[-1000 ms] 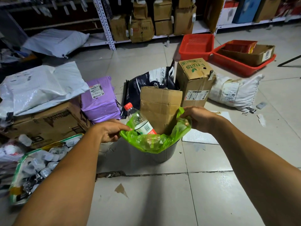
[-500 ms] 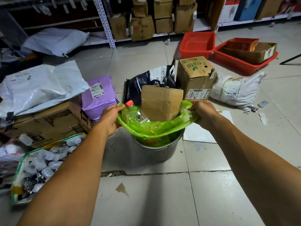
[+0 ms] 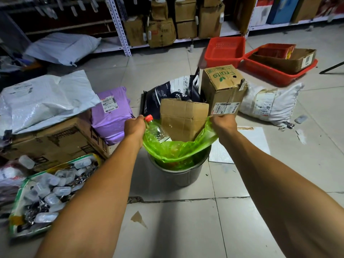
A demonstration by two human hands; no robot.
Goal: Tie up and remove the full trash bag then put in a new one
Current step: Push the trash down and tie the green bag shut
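A translucent green plastic trash bag (image 3: 173, 151) sits in a round grey metal bin (image 3: 178, 174) on the pale tiled floor (image 3: 186, 220), its rim drawn up above the bin's edge on both sides. The left hand (image 3: 135, 126) grasps the bag's left edge with curled fingers, and the right hand (image 3: 223, 123) grasps the right edge the same way, so the near side of the bag sags between them. Inside the bag, a folded brown cardboard piece (image 3: 183, 119) stands upright, and a clear plastic bottle with a red cap (image 3: 154, 127) leans just left of it, beside the left hand. Just beyond the bin stand a dark printed pouch (image 3: 171, 92) and a brown carton printed "Fruits" (image 3: 223, 86). A purple plastic parcel (image 3: 111, 114) lies to the left.
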